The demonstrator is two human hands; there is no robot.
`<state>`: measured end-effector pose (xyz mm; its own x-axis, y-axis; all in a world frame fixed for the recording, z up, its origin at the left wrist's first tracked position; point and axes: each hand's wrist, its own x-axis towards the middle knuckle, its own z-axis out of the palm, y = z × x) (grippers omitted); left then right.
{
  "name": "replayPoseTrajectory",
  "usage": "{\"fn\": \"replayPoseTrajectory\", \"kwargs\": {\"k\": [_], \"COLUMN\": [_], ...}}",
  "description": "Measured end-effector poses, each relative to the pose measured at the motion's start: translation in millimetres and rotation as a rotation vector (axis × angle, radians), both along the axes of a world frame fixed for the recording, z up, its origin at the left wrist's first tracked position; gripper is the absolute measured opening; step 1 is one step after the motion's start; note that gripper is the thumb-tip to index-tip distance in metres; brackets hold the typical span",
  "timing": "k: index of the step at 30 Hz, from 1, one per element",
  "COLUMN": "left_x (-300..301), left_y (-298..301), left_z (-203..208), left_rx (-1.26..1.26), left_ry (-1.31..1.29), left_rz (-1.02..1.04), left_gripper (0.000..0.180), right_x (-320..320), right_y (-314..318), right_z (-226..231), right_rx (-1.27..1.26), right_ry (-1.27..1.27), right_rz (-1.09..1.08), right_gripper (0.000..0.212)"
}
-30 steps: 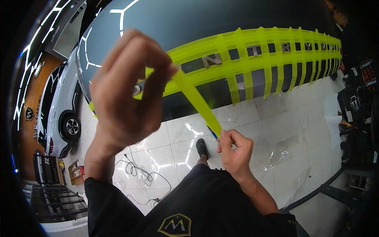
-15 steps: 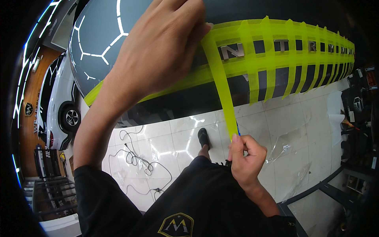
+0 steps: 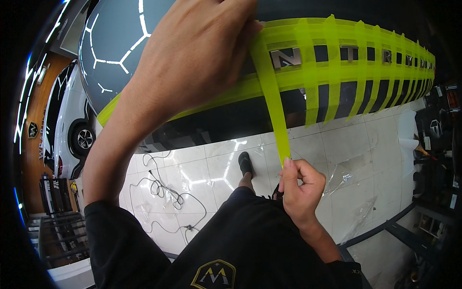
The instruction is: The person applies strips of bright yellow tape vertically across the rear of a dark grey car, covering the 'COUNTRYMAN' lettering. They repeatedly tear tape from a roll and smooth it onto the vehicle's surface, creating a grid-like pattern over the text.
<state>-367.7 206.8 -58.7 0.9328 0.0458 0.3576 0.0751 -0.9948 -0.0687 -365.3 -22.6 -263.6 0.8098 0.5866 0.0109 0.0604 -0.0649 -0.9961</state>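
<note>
A strip of yellow-green masking tape stretches down from the car panel between my two hands. My left hand is at its upper end, fingertips pressed together on the tape against the dark grey panel. Lower down, away from the panel, my right hand pinches the strip's other end between thumb and curled fingers. Just right of the strip is a raised chrome letter, bordered by tape. More metal letters run to the right, framed by a grid of crossing tape strips.
Below the panel is a pale tiled floor with a black cable and clear plastic film on it. A white car stands at the left. Dark equipment lines the right side.
The view has shifted slightly. Both hands keep their hold on the tape, which stays stretched. A small blue bit beside the right thumb no longer shows.
</note>
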Motion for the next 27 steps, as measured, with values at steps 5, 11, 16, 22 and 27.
{"fn": "replayPoseTrajectory", "kwargs": {"k": [5, 11, 16, 22, 27], "left_x": [1, 1, 2, 1, 3], "left_y": [9, 12, 13, 1, 12], "left_z": [-3, -5, -4, 3, -5], "left_rx": [0.078, 0.056, 0.098, 0.084, 0.106], "left_ry": [-0.007, -0.007, 0.005, 0.041, 0.029], "left_rz": [-0.044, -0.063, -0.060, -0.003, -0.028], "left_gripper": [0.014, 0.014, 0.014, 0.014, 0.015], "right_x": [1, 0, 2, 3, 4], "right_y": [0, 3, 2, 4, 4], "right_z": [-2, -2, -1, 0, -3], "right_rx": [-0.001, 0.015, -0.001, 0.001, 0.010], "right_ry": [-0.016, 0.004, -0.006, 0.000, -0.016], "right_rz": [0.005, 0.018, 0.028, 0.035, 0.031], "right_gripper": [0.023, 0.023, 0.024, 0.025, 0.025]}}
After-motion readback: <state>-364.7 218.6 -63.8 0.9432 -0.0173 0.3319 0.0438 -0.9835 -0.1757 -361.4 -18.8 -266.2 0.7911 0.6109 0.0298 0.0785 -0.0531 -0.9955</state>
